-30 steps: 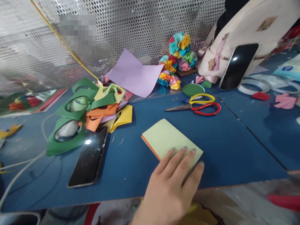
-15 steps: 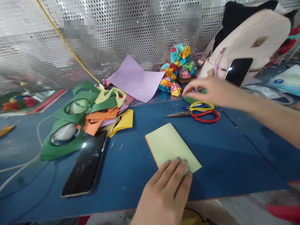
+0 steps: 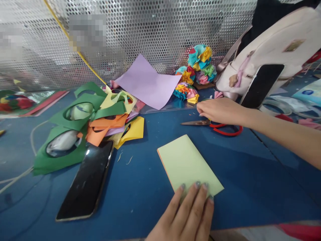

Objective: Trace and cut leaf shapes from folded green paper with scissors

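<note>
My left hand (image 3: 187, 214) lies palm down at the near end of a folded pale green paper (image 3: 189, 164), with its fingers stretched over the sheet. An orange layer shows along the paper's left edge. Farther back, my right hand (image 3: 215, 108) is closed above a pair of scissors (image 3: 227, 130). Its fingers hide most of the yellow handle, while the red handle and the metal blades show. Whatever those fingertips grip, if anything, is hidden.
Cut green paper (image 3: 62, 164) and orange and yellow scraps (image 3: 132, 132) lie left, beside a black phone (image 3: 85, 187). Behind are a purple sheet (image 3: 150, 83), crepe paper flowers (image 3: 200, 57), a white backpack (image 3: 271, 43) and another phone (image 3: 263, 86). A perforated metal panel (image 3: 130, 30) stands at the back.
My right hand has come down over the scissors and its fingers have closed. My left hand remains on the pale green paper. The view has shifted slightly.
</note>
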`<state>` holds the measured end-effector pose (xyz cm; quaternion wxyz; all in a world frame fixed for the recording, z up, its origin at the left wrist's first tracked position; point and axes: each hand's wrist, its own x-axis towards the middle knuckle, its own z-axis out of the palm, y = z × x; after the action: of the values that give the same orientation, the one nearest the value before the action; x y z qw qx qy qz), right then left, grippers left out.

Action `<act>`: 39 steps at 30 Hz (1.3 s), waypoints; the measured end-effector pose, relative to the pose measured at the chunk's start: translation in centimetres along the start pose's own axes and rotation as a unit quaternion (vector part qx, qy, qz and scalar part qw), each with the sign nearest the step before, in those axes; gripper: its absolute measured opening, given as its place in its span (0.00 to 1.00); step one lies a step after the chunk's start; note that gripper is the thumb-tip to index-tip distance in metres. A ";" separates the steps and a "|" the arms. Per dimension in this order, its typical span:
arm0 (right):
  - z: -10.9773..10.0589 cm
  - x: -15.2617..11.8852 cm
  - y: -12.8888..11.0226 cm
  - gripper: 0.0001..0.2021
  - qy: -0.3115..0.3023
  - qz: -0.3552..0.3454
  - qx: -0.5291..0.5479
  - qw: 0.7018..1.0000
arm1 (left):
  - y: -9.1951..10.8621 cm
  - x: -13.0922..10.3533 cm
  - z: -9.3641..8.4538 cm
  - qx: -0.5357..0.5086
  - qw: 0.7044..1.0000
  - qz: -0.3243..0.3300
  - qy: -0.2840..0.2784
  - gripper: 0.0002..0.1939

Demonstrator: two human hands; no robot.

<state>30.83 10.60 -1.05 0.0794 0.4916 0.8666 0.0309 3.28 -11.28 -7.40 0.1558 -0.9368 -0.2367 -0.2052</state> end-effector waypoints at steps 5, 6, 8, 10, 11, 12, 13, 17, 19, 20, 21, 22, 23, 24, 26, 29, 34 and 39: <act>-0.8 -0.4 -0.9 0.08 0.071 0.062 -0.017 0.995 | 0.2 0.0 0.2 -0.007 1.000 -0.013 -0.006 0.19; -0.9 -0.4 -0.9 0.08 0.097 0.067 0.002 0.993 | 0.3 0.0 0.2 -0.009 1.000 -0.015 -0.006 0.19; -1.0 -0.3 -0.9 0.08 0.150 0.057 0.042 0.986 | 0.4 -0.1 0.3 -0.010 1.000 -0.020 -0.005 0.19; -1.0 -0.2 -0.8 0.07 0.202 0.030 0.080 0.976 | 0.5 -0.2 0.4 -0.006 1.000 -0.025 0.006 0.19; -1.1 -0.2 -0.9 0.07 0.234 0.019 0.100 0.967 | 0.6 -0.2 0.5 -0.006 0.999 -0.031 0.012 0.18; -1.2 -0.4 -1.0 0.06 0.269 0.006 0.120 0.956 | 0.6 -0.2 0.6 -0.007 0.999 -0.038 0.017 0.18; -1.3 -0.5 -1.3 0.06 0.310 -0.009 0.138 0.941 | 0.7 -0.1 0.6 -0.009 0.999 -0.045 0.020 0.18; -2.3 -2.3 -3.7 0.05 0.400 -0.079 0.191 0.893 | 0.9 0.8 0.8 -0.017 0.997 -0.071 0.016 0.21; -2.7 -3.5 -5.4 0.06 0.343 -0.104 0.246 0.901 | 1.0 1.7 0.7 -0.019 0.997 -0.079 0.007 0.23; -2.7 -4.1 -6.1 0.06 0.282 -0.127 0.276 0.910 | 1.0 2.2 0.6 -0.020 0.996 -0.085 0.003 0.24; -2.7 -4.7 -6.8 0.06 0.209 -0.139 0.297 0.921 | 1.0 2.7 0.5 -0.021 0.996 -0.090 -0.002 0.26; -2.6 -5.3 -7.3 0.07 0.138 -0.153 0.317 0.926 | 1.1 3.2 0.5 -0.022 0.995 -0.100 -0.003 0.27; -2.4 -5.8 -7.8 0.10 0.064 -0.161 0.333 0.927 | 1.1 3.6 0.5 -0.021 0.994 -0.107 -0.003 0.28; -2.1 -6.3 -8.1 0.13 -0.002 -0.160 0.343 0.926 | 1.2 3.9 0.6 -0.019 0.994 -0.112 -0.001 0.29; -1.6 -7.0 -8.5 0.19 -0.094 -0.145 0.350 0.921 | 1.2 4.3 0.7 -0.018 0.994 -0.111 0.002 0.29; -0.7 -7.6 -9.0 0.21 -0.129 -0.126 0.307 0.935 | 1.3 4.4 1.0 -0.034 0.994 -0.105 0.000 0.30; 0.3 -7.0 -9.8 0.17 -0.086 -0.157 0.153 0.972 | 1.4 4.1 1.1 -0.065 0.994 -0.081 -0.039 0.36; 1.0 -5.2 -9.5 0.15 -0.045 -0.155 0.082 0.984 | 2.0 3.8 1.1 -0.040 0.993 -0.082 -0.067 0.36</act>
<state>25.50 1.24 -2.71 0.0815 0.3574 0.9273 -0.0752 7.68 -11.12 -6.98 0.0843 -0.9313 -0.3147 -0.1631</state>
